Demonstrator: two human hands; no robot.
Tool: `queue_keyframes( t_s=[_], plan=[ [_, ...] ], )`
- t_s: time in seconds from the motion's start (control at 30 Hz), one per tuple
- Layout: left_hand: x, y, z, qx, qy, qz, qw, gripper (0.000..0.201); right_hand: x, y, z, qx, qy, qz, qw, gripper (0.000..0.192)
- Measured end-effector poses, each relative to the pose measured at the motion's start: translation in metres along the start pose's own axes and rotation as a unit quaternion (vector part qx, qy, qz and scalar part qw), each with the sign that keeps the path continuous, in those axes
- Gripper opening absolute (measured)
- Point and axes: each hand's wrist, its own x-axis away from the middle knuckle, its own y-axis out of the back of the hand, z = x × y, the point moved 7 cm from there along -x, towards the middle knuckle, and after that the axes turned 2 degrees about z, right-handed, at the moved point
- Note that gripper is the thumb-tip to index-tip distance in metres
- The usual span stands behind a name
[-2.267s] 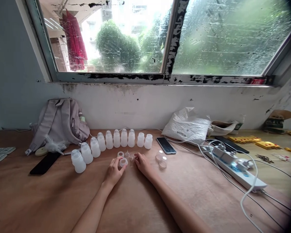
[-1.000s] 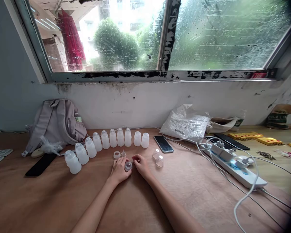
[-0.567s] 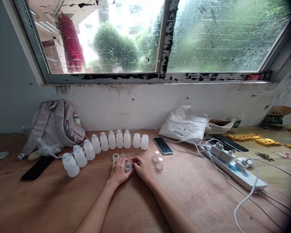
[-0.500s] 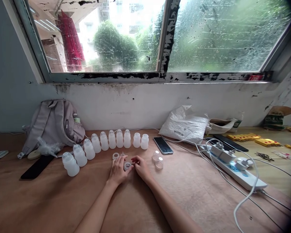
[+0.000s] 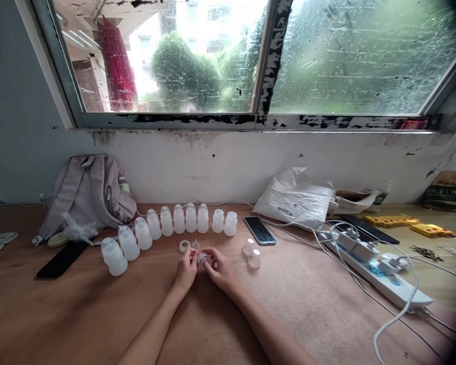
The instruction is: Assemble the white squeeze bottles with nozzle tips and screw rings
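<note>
Between my hands is a whitish baby bottle collar ring (image 5: 202, 259), partly covered by fingers. My right hand (image 5: 221, 271) grips its right side with curled fingers. My left hand (image 5: 186, 271) pinches at its left edge; whatever small part sits in that pinch is hidden. Just beyond lie another white ring (image 5: 184, 246) and a clear silicone nipple (image 5: 195, 244). To the right are two clear round caps (image 5: 254, 260). A curved row of frosted baby bottles (image 5: 129, 243) with covered tops stands behind, ending in two open-necked bottles (image 5: 230, 224).
A phone (image 5: 260, 231) lies right of the bottles, before a silver bag (image 5: 294, 197). A power strip (image 5: 383, 276) with plugs and loose white cables takes up the right side. At left are a backpack (image 5: 87, 192) and a black flat object (image 5: 63, 261). Yellow parts (image 5: 429, 230) sit far right.
My left hand has gone from spread over the parts to a pinch at the ring. My right hand has closed round the ring's other side. The view has shifted slightly left.
</note>
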Motion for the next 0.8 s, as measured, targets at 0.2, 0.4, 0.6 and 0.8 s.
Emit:
queue_keyframes(
  t_s=[0.2,0.4,0.6,0.8],
  plan=[
    [0.009,-0.001,-0.015,0.053,0.022,0.021,0.998,0.029,0.002,0.002,-0.005,0.038,-0.036,-0.048,0.997,0.010],
    [0.017,-0.008,-0.035,0.009,-0.022,0.087,0.996,0.024,-0.001,0.009,-0.021,0.046,-0.073,-0.067,0.994,0.010],
    [0.018,-0.013,-0.036,-0.103,-0.035,0.099,0.989,0.027,-0.001,0.009,-0.028,0.058,-0.104,-0.061,0.991,0.015],
    [0.020,-0.014,-0.041,-0.148,-0.055,0.106,0.982,0.028,0.000,0.007,-0.030,0.091,-0.099,-0.063,0.989,0.017]
  ],
)
